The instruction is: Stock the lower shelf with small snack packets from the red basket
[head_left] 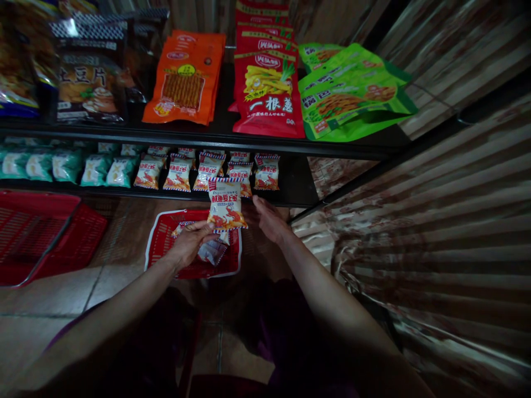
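Note:
My left hand (191,243) pinches the lower left corner of a white and orange snack bag (226,205), which is held up over the right part of a red basket (151,243) with a white rim. Several similar bags (212,251) lie inside that basket. My right hand (269,218) is just right of the held bag, apart from it, with its fingers stretched toward the lower shelf and nothing in them. Behind the held bag, rows of the same white and orange bags (177,172) stand on the lower shelf.
Teal snack bags (68,166) line the lower shelf's left part. The upper shelf (166,132) carries orange packs (185,77), red packs (269,88), green packs (352,94) and dark bags (89,77). Another red basket (83,237) sits at left. A pleated curtain (435,232) hangs at right.

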Tool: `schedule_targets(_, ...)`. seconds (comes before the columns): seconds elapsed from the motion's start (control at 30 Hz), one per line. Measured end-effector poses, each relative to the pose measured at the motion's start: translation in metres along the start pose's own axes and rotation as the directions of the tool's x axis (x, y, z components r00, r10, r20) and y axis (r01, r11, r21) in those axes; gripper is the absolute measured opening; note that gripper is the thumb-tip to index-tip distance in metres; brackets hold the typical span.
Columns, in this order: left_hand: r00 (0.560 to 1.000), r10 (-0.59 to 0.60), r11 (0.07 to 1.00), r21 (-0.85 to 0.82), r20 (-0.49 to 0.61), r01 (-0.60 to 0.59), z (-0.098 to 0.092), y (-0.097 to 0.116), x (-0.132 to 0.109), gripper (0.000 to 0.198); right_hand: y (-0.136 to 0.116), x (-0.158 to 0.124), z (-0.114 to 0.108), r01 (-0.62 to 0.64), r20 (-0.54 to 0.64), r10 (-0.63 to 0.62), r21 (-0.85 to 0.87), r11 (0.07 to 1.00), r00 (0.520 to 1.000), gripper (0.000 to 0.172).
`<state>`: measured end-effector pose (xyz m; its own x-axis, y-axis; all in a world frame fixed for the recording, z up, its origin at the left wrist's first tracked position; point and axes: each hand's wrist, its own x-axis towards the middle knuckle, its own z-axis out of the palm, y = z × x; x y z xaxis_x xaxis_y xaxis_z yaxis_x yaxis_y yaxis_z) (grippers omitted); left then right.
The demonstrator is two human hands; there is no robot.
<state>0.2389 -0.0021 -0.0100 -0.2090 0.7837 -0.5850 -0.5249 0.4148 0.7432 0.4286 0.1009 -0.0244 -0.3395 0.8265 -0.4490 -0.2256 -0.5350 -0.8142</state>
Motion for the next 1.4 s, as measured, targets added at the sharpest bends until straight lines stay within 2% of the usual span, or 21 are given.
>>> schedule_targets(0.17,0.999,0.022,1.000,0.003,-0.025,-0.022,0.008,-0.005,0.000,0.028,0.005,-0.012,0.010,-0.086,0.214,0.075,0.043,0.995,0.974,0.042)
schedule_targets(0.27,0.999,0.052,0.998,-0.034,-0.016,-0.053,0.010,-0.009,0.005,0.030,0.013,-0.015,0.016,-0.126,0.265,0.106,0.061,0.990,0.958,0.043)
schedule_targets(0.33,0.997,0.072,0.996,-0.059,-0.012,-0.072,0.011,-0.011,0.009,0.033,0.019,-0.014,0.020,-0.145,0.241,0.121,0.085,0.986,0.963,0.040)
schedule_targets(0.53,0.994,0.112,0.993,-0.031,-0.012,-0.112,0.018,-0.016,0.012,0.038,0.030,-0.011,0.030,-0.140,0.047,0.133,0.233,0.962,0.990,0.030)
schedule_targets(0.7,0.992,0.121,0.992,0.022,0.015,-0.122,0.022,-0.016,0.008,0.037,0.031,-0.010,0.029,-0.147,0.043,0.140,0.295,0.944,0.989,0.032)
schedule_targets(0.83,0.985,0.164,0.986,-0.019,0.052,-0.163,0.018,-0.002,0.011,0.038,0.035,-0.008,0.024,-0.157,0.033,0.154,0.295,0.943,0.988,0.035)
schedule_targets(0.97,0.973,0.229,0.963,-0.137,-0.023,-0.230,0.010,0.021,0.019,0.035,0.039,-0.009,0.023,-0.195,0.038,0.192,0.272,0.942,0.981,0.033)
schedule_targets(1.07,0.963,0.254,0.950,-0.163,-0.091,-0.266,0.003,0.034,0.024,0.030,0.040,-0.010,0.027,-0.215,0.042,0.211,0.234,0.948,0.977,0.029)
schedule_targets(1.2,0.953,0.227,0.948,-0.179,-0.201,-0.264,-0.003,0.040,0.027,0.019,0.040,-0.011,0.032,-0.220,0.036,0.218,0.206,0.954,0.975,0.024)
schedule_targets(1.4,0.927,0.257,0.943,-0.138,-0.274,-0.302,-0.005,0.043,0.028,0.019,0.043,-0.016,0.039,-0.200,0.006,0.205,0.246,0.948,0.979,0.025)
